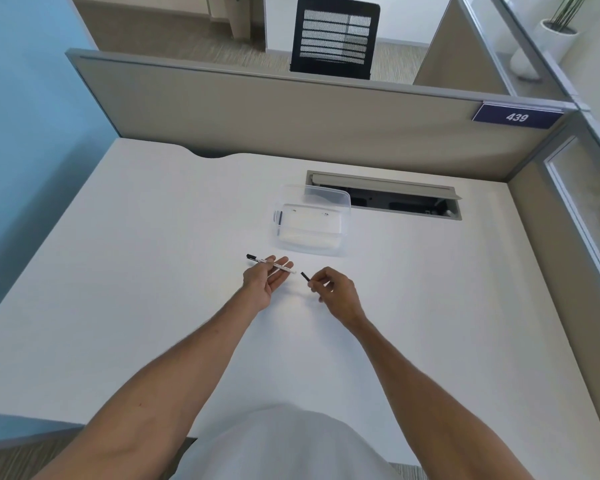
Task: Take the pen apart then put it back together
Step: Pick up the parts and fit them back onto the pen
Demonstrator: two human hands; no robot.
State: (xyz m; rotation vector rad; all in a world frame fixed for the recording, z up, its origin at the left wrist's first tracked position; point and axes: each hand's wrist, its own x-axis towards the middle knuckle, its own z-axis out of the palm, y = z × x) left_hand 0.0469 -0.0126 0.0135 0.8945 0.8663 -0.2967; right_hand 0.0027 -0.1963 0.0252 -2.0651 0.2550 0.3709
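Observation:
A white pen body with a black end at its far left lies across the fingers of my left hand, which grips it palm up over the white desk. A short black pen piece, likely the cap, sticks out of the pinched fingertips of my right hand. The two parts are apart, with a small gap between the white tip and the black piece. Both hands hover just above the desk's middle.
A clear plastic box with a tilted lid stands just beyond the hands. Behind it an open cable slot is cut into the desk. Beige partition walls close the back and right sides.

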